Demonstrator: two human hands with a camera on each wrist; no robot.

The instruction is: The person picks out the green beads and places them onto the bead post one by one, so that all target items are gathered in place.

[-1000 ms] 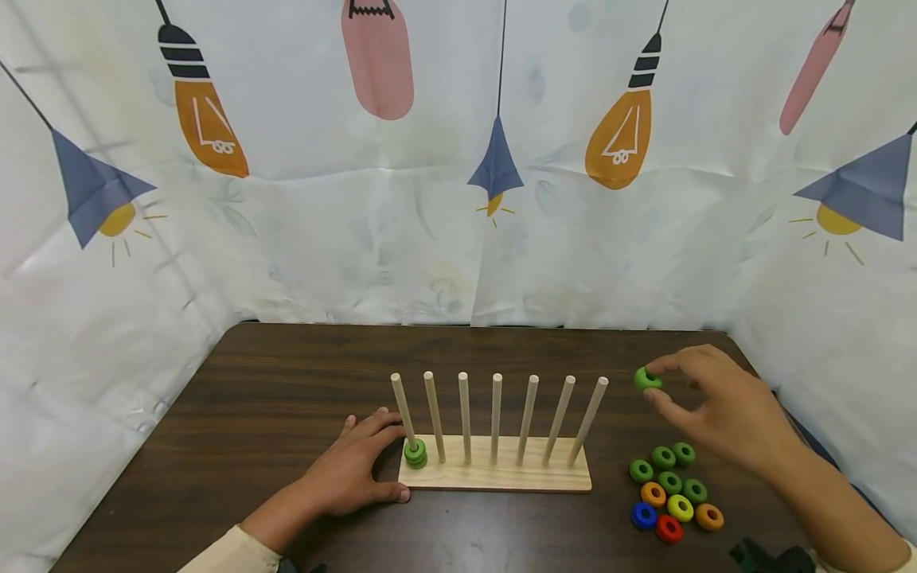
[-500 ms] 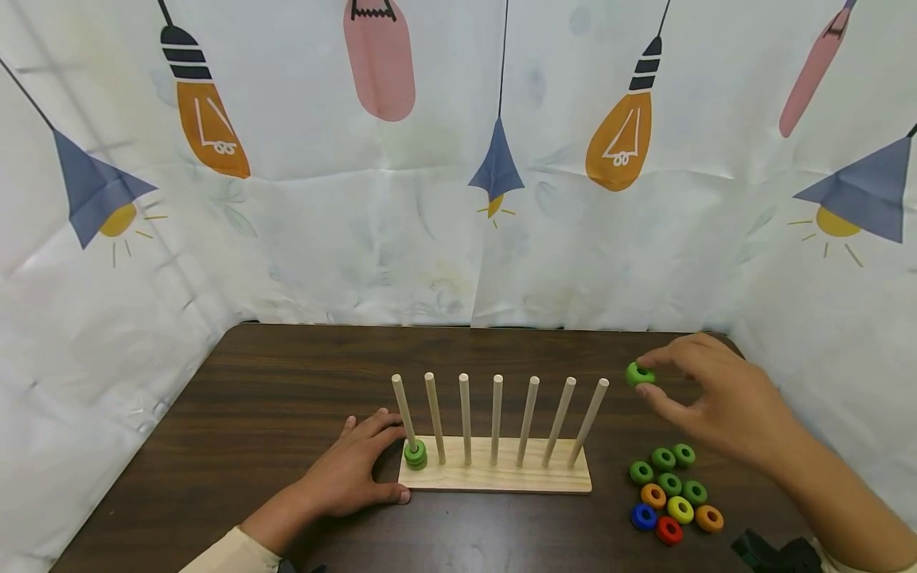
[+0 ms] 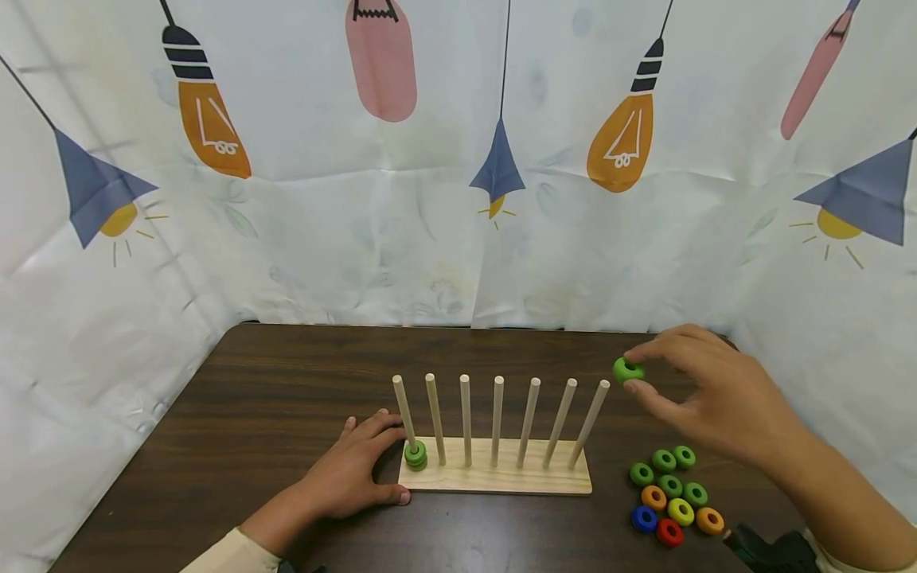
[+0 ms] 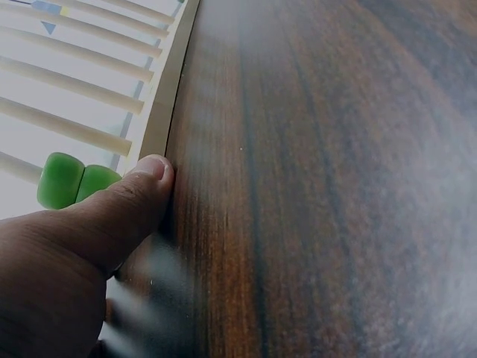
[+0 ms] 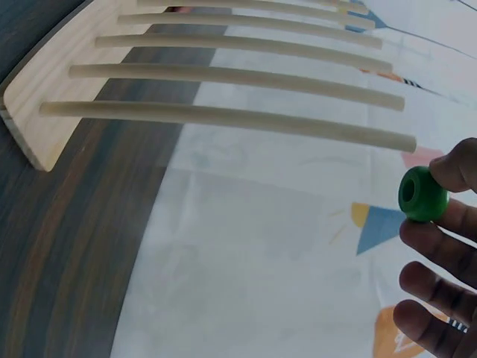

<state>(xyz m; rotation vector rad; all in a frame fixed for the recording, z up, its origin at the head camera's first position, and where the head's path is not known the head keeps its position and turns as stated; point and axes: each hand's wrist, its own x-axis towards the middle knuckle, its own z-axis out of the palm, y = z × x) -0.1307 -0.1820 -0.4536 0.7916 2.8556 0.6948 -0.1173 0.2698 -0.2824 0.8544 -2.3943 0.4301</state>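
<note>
A wooden peg board [image 3: 494, 475] with several upright pegs stands on the table. Two green rings [image 3: 415, 455] are stacked on its leftmost peg, seen side-on as green rings [image 4: 71, 181] in the left wrist view. My left hand [image 3: 351, 469] holds the board's left end, thumb on the front edge and fingers toward the back corner. Raised right of the rightmost peg, my right hand [image 3: 716, 398] pinches a green ring [image 3: 627, 370] between thumb and fingers. The right wrist view shows this green ring [image 5: 422, 194] with its hole facing out, apart from the pegs.
Loose rings lie in a cluster right of the board: several green rings [image 3: 669, 485], orange rings [image 3: 710, 521], a yellow ring [image 3: 680, 512], a blue ring [image 3: 644, 519] and a red ring [image 3: 669, 533]. A white printed cloth [image 3: 358, 255] hangs behind the dark table [image 3: 286, 366].
My right hand has moved left and slightly up with the green ring, closer to the rightmost peg. My left hand and the board have stayed in place.
</note>
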